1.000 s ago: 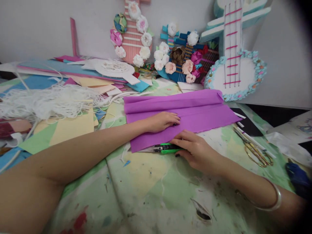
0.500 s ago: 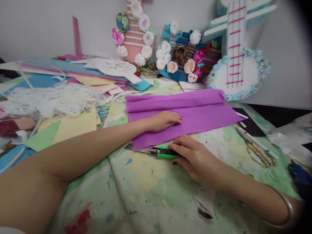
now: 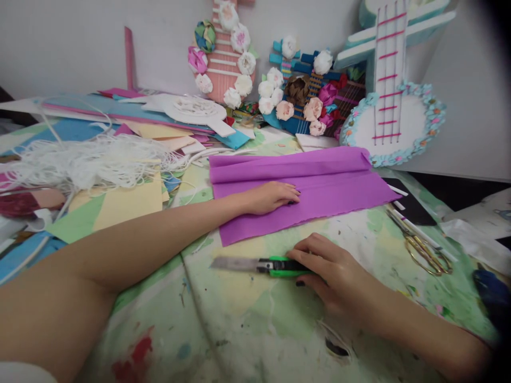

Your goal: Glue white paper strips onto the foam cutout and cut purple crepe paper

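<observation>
A purple paper sheet (image 3: pixel 331 196), its far edge folded over, lies across the middle of the table. My left hand (image 3: pixel 275 197) rests palm down on it with nothing held. Nearer to me, my right hand (image 3: pixel 325 263) is closed on the handle of a green and black box cutter (image 3: pixel 279 266). The cutter's long blade is out, points left and is slightly blurred. A strip of table shows between the blade and the paper's near edge.
White string (image 3: pixel 91 159) and coloured paper (image 3: pixel 128 205) lie at the left. Gold-handled scissors (image 3: pixel 425 250) are at the right, beside a black mat (image 3: pixel 419 210). Flower-trimmed model guitars (image 3: pixel 389 117) stand at the back. The table cover (image 3: pixel 223 330) has a tear near the front.
My right hand and the cutter have moved towards me and slightly right, away from the paper's near edge. My left hand keeps its place on the paper. The view has shifted slightly.
</observation>
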Tool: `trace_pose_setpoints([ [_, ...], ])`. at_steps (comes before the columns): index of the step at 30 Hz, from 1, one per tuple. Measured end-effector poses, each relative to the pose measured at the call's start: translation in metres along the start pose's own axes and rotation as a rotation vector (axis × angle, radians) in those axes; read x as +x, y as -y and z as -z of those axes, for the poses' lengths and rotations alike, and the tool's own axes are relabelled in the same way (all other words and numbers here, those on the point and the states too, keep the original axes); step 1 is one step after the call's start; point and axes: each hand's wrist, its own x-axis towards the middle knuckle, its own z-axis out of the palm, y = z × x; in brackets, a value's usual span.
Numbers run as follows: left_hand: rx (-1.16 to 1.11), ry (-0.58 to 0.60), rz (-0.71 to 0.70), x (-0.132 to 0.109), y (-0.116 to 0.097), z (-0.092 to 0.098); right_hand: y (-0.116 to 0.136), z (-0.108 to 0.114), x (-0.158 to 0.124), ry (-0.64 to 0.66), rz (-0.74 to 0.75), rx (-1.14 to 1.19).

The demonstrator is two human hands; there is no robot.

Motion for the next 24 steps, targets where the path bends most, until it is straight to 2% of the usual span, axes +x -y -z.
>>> trace_pose_setpoints([
  [8, -0.047, -0.014, 0.006, -0.001, 0.001, -0.001, 0.005, 0.008, -0.018, 0.02, -0.033, 0.035],
  [12, -0.06, -0.124, 0.045, -0.004, 0.0, 0.0, -0.008, 0.025, -0.038, -0.072, -0.12, -0.027],
  [15, -0.005, -0.265, 0.127, -0.006, 0.001, 0.008, -0.03, 0.044, -0.06, -0.172, -0.199, -0.153],
  [18, 0.188, -0.321, 0.239, -0.01, 0.008, 0.024, -0.062, 0.069, -0.087, -0.262, -0.299, -0.318],
  [22, 0.516, -0.248, 0.478, -0.015, 0.029, 0.046, -0.114, 0.105, -0.122, -0.354, -0.533, -0.558],
  [24, 0.583, -0.158, 0.603, -0.015, 0.041, 0.052, -0.14, 0.121, -0.132, -0.352, -0.658, -0.621],
])
